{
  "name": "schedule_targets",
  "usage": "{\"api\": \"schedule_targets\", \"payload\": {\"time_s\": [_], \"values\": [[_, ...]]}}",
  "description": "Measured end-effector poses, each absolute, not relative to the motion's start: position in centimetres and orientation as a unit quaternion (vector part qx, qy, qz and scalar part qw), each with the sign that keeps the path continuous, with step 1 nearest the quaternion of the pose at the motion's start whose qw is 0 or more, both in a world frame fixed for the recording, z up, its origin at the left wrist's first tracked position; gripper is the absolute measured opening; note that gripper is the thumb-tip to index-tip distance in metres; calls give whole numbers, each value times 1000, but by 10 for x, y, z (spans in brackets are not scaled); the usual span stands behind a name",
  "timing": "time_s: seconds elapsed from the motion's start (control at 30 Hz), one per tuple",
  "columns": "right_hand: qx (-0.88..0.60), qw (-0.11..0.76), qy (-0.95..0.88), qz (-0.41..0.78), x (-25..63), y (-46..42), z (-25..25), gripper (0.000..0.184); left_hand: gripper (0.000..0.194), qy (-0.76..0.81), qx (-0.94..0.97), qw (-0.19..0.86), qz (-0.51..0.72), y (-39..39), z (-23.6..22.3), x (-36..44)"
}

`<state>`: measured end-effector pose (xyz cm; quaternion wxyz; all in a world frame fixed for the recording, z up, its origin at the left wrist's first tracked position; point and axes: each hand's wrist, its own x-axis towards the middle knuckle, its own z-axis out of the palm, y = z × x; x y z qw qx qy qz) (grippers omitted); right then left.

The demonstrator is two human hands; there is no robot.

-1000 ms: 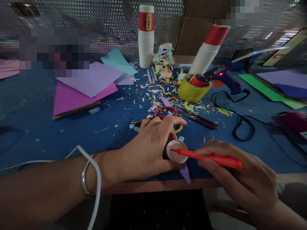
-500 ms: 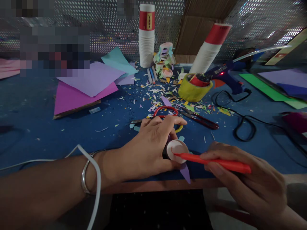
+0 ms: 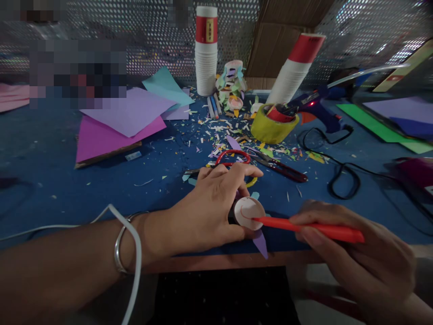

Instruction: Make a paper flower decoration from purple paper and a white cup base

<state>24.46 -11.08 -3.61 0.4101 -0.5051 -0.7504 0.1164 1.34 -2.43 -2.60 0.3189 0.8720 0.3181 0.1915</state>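
Note:
My left hand (image 3: 219,207) is wrapped round a small craft piece with a round pale disc (image 3: 248,207) that faces up, near the table's front edge. A purple paper strip (image 3: 260,245) and bits of light blue paper stick out from beneath it. On the disc runs a thin curved red line. My right hand (image 3: 352,253) pinches a red marker pen (image 3: 304,227), its tip touching the disc beside the line. Just beyond my left hand lie red-handled scissors (image 3: 233,153), partly hidden by my fingers. Dark-handled pliers or scissors (image 3: 280,167) lie to their right.
Paper scraps (image 3: 223,131) litter the blue table. Behind stand two stacks of paper cups (image 3: 206,67), the right one leaning. A glue gun (image 3: 321,108) with a lit red light is near a yellow tape roll (image 3: 270,126). Its black cable (image 3: 341,167) loops rightward. Coloured sheets (image 3: 125,108) lie left.
The marker tip has moved a little to the right across the disc, and the red curve is longer. My right hand has shifted right with it. My left hand keeps its place.

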Motion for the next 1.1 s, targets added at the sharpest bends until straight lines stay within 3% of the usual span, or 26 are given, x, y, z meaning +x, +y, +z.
{"api": "schedule_targets", "payload": {"time_s": [0.3, 1.1], "values": [[-527, 434, -724, 100, 242, -111, -36, 17, 78, 307, 877, 318, 191, -23, -27, 12], [-520, 394, -756, 55, 240, -107, -37, 14, 74, 300, 884, 307, 185, -24, -28, 10]]}}
